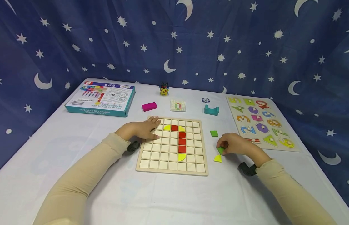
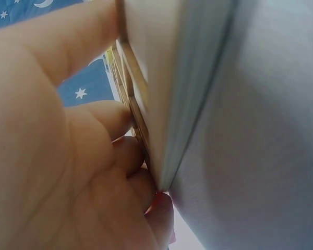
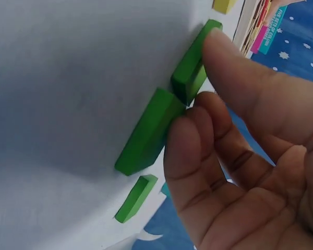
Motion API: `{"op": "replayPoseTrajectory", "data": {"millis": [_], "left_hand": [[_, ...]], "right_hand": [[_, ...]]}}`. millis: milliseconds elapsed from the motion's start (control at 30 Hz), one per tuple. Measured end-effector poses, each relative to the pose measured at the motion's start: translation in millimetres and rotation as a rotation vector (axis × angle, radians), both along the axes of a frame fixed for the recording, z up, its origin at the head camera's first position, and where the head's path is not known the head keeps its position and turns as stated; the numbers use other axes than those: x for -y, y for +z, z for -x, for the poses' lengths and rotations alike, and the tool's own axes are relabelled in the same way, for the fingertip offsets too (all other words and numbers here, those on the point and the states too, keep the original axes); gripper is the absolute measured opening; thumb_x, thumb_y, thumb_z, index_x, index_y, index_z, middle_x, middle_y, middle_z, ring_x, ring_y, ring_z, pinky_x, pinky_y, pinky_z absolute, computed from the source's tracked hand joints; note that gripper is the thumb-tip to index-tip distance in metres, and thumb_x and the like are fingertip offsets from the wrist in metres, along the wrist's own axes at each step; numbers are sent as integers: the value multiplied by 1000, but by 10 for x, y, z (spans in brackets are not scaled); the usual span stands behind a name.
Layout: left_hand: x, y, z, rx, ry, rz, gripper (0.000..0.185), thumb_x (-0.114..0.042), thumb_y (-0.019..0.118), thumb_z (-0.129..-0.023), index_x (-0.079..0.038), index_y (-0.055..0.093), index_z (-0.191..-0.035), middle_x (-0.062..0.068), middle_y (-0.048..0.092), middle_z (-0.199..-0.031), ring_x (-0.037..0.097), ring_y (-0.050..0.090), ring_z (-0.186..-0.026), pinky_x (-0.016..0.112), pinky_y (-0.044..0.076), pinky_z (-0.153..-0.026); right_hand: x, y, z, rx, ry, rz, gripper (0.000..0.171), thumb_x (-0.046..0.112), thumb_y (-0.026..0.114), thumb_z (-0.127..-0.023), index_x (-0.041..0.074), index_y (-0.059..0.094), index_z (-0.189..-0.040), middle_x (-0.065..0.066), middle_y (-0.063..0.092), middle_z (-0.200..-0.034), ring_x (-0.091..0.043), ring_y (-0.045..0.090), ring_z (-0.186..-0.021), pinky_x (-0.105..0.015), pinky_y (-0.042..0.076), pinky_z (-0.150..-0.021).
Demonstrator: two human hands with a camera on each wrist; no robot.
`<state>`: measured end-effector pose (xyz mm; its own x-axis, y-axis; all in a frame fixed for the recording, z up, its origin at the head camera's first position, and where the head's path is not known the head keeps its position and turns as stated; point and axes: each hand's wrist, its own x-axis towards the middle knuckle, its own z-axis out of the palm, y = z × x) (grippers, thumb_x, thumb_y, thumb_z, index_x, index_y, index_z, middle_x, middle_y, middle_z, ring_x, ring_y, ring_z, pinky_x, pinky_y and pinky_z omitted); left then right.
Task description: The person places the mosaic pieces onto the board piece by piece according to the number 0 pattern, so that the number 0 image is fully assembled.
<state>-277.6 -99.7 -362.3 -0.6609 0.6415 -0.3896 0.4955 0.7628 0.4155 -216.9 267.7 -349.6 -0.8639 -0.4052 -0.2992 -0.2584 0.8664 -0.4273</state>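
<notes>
My left hand (image 1: 144,128) rests on the upper left part of the wooden grid board (image 1: 160,171), its fingers spread. In the left wrist view, its fingertips lie along the board's edge (image 2: 161,104). Red square tiles (image 1: 182,142) and yellow quarter-circle tiles (image 1: 181,157) sit in the grid cells. To the right of the board, my right hand (image 1: 233,144) pinches a green tile (image 3: 190,67) between thumb and fingers, low over the table. Another green tile (image 3: 148,133) lies right at its fingertips. A third green tile (image 1: 214,133) is farther back, and a loose yellow quarter-circle (image 1: 217,158) is nearer.
A small pattern card (image 1: 178,106) lies behind the board, between a magenta block (image 1: 149,106) and a teal curved block (image 1: 211,110). A boxed set (image 1: 102,98) is at back left, a number puzzle (image 1: 261,125) at right. A small figurine (image 1: 164,89) and a round chip (image 1: 205,100) stand farther back.
</notes>
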Motion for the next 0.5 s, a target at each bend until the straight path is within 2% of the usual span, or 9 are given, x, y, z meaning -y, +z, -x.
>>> {"op": "replayPoseTrajectory", "data": {"millis": [233,500], "left_hand": [[4,-19,6,-2,4,1,79,-38,49,-94,2,5,-146,19,-8,-153,37,-13,-140,51,1,-113],[3,-29,16,-4,6,8,79,-37,49,-94,2,5,-146,19,-7,-153,36,-13,-140,50,1,-113]], "right_hand": [[48,10,-11,-1,-6,-10,20,-3,73,-72,10,65,-85,0,60,-82,-17,50,-77,-30,49,-73],[52,77,22,6,7,-8,13,-1,71,-75,10,64,-79,1,57,-74,-15,49,-72,-26,44,-64]]}}
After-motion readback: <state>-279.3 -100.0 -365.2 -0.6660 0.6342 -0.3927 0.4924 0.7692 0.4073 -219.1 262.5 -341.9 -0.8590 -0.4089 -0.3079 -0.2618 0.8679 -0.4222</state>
